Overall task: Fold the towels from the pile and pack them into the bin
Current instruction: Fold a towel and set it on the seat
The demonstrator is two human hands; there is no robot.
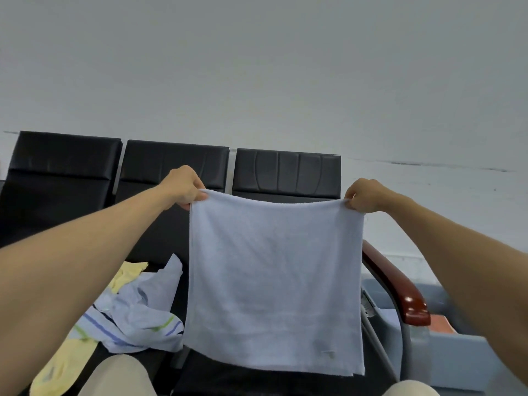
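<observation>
Head camera looks forward over a row of black seats (171,172) against a pale wall. Both arms reach out, and between them hangs a pale blue towel (274,281), held up in the air in front of the seats. The left hand (183,185) has its fingers pinched together on the towel's upper left corner; the right hand (364,195) pinches the upper right corner the same way. The top edge sags a little between the two grips, and the cloth drops straight down in a roughly square sheet, its lower edge hanging just above the seat nearest the person.

To the left, on the seat, lies the pile (125,307): crumpled towels, some light blue with blue and green stripes, some pale yellow, none of them folded. To the right, past a dark red armrest (400,287), sits a grey bin (457,350) low beside the seats. An orange patch shows inside it, but I cannot tell what that is or whether any folded towel is in there.

Judging from this, the work looks early or midway. The towel in hand appears doubled over at least once, though the layers are hard to make out. It likely needs further folding before going into the bin, and several towels remain in the pile.
</observation>
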